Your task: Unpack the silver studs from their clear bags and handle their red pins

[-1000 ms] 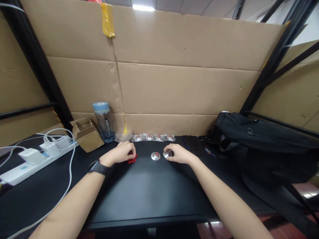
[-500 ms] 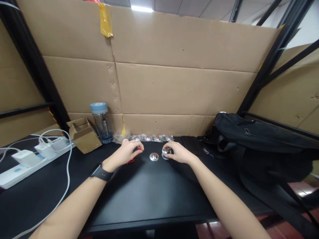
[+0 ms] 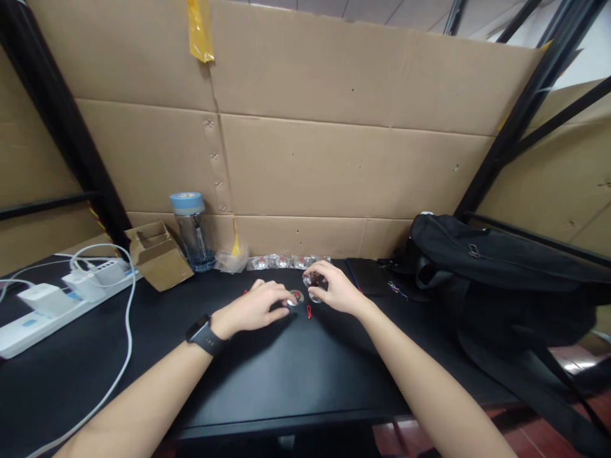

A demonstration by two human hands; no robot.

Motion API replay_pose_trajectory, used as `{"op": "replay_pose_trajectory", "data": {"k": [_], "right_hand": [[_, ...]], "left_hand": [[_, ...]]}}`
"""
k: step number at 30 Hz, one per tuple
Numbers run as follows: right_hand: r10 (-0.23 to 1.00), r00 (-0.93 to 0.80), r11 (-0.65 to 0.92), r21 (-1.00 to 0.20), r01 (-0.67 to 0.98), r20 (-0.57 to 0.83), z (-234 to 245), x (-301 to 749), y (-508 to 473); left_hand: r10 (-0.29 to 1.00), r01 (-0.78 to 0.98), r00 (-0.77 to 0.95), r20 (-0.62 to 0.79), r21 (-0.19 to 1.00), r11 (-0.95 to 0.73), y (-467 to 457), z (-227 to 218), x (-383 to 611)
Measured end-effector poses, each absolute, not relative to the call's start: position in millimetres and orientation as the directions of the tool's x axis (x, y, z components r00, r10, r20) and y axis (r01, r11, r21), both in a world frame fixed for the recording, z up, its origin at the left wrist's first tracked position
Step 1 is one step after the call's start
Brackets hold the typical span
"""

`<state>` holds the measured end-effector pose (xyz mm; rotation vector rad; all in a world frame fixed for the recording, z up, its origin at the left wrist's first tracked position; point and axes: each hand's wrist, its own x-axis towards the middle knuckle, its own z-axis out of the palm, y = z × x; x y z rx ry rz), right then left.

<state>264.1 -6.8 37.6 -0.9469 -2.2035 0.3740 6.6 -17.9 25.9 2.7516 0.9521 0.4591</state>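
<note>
My right hand (image 3: 333,287) pinches a shiny domed metal disc (image 3: 308,279) between thumb and fingers, tilted just above the table. Under it, a second round metal piece (image 3: 314,296) shows partly past my thumb. My left hand (image 3: 256,306) lies palm down with its fingers stretched out. Its fingertips reach the near-left edge of another silver disc (image 3: 298,296), flat on the table with a red spot in its middle. A small red cord loop (image 3: 309,312) rests in front of the discs. Some more red shows behind my left hand, mostly hidden.
Along the cardboard wall (image 3: 296,172) runs a row of plastic-wrapped metal discs (image 3: 280,261). To the left stand a blue-lidded bottle (image 3: 193,235), an opened small carton (image 3: 160,257) and a white power strip (image 3: 62,312) with cables. A black bag (image 3: 501,280) occupies the right side.
My left hand has moved right to the flat disc, its fingers now stretched out. A red cord loop now lies in front of the discs. The disc in my right hand is lifted and tilted.
</note>
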Motion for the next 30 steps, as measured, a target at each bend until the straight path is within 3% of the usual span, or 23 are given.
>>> {"op": "replay_pose_trajectory", "data": {"k": [7,12,17,25,30], "right_hand": [[0.726,-0.459,0.685,-0.488,0.541,0.512,37,272,-1],[0.721,-0.457,0.690,-0.480,0.542,0.520,37,274,0],[0.714,-0.464,0.698,-0.477,0.534,0.524,36,275,0],[0.725,-0.456,0.686,-0.486,0.541,0.516,35,273,-1],[0.730,-0.422,0.681,-0.519,0.518,0.537,35,269,-2]], "left_hand": [[0.521,0.492,0.812,0.264,0.172,-0.854,-40,8,36],[0.507,0.454,0.832,0.223,0.248,-0.855,-35,12,32],[0.569,0.487,0.778,0.265,0.317,-0.814,-30,9,31],[0.603,0.544,0.740,0.297,0.261,-0.797,-33,0,44],[0.672,0.594,0.643,0.367,0.315,-0.740,-27,5,35]]}}
